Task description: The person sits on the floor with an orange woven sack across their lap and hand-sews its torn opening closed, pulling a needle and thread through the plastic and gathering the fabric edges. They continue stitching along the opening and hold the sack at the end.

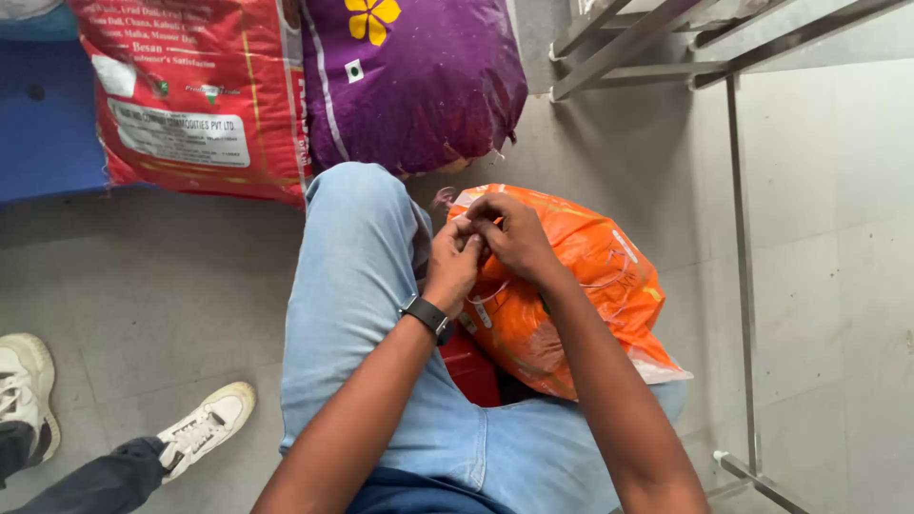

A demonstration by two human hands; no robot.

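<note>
An orange woven sack [590, 286] stands on the floor between my knees, its top edge toward me. My left hand [452, 262], with a black watch on its wrist, pinches the sack's stitched top edge. My right hand [509, 233] is closed on the same edge right beside it, fingers touching the left hand. Thin white thread loops hang loose from the sack's seam. My left leg in light blue jeans [352, 286] rises to the left of the sack.
A purple sack [414, 81] and a red printed sack [200, 95] lean at the top. A blue surface [48, 114] lies at the far left. Another person's white shoes [205, 424] are at the lower left. A metal rack frame [743, 238] stands to the right.
</note>
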